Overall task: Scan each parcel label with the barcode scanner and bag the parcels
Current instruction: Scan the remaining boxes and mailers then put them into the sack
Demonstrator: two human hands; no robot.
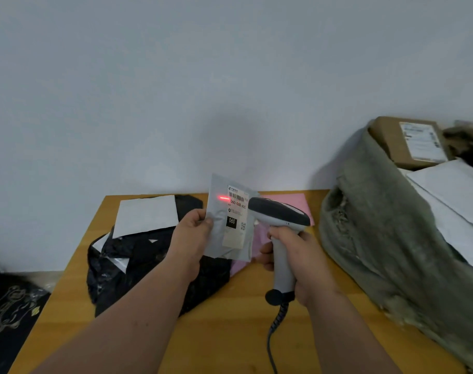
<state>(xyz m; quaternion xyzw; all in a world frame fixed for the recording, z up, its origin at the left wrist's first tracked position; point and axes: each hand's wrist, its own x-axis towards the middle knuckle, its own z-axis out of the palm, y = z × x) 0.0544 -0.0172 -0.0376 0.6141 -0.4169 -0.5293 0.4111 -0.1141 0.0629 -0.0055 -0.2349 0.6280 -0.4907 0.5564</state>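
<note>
Left hand (193,234) pinches the grey parcel (224,225) by its left edge, held upright above mid-table so the label (236,214) faces the scanner (279,220). Right hand (301,263) wraps the scanner handle. Red beam (224,198) lands left of the barcode; aim probably needs correcting. The sack (386,238) stands at the table's right edge.

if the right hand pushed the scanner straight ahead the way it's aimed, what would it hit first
Probably the grey parcel held up by the left hand; the scanner in the right hand points at its label, though the gap is unclear.
</note>
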